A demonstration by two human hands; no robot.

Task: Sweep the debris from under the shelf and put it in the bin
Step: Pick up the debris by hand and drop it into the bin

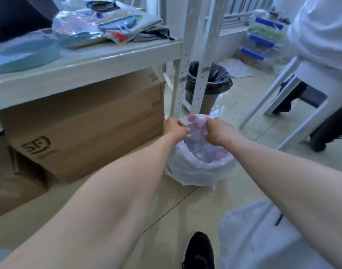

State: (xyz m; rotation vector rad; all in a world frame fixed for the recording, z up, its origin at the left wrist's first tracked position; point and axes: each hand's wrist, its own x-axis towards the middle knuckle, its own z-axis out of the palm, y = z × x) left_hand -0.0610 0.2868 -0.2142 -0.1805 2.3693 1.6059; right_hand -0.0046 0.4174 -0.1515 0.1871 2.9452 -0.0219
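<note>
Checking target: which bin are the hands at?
The white-lined bin; left hand and right hand grip its liner. The black-lined bin stands behind the shelf posts.

A storeroom or back office: a white metal shelf [84, 63] of bagged goods, a shipping carton [84, 121], stacked storage tubs [263, 39].

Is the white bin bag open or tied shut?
Open: the bag gapes, rubbish showing inside; left hand and right hand pinch its rim.
</note>
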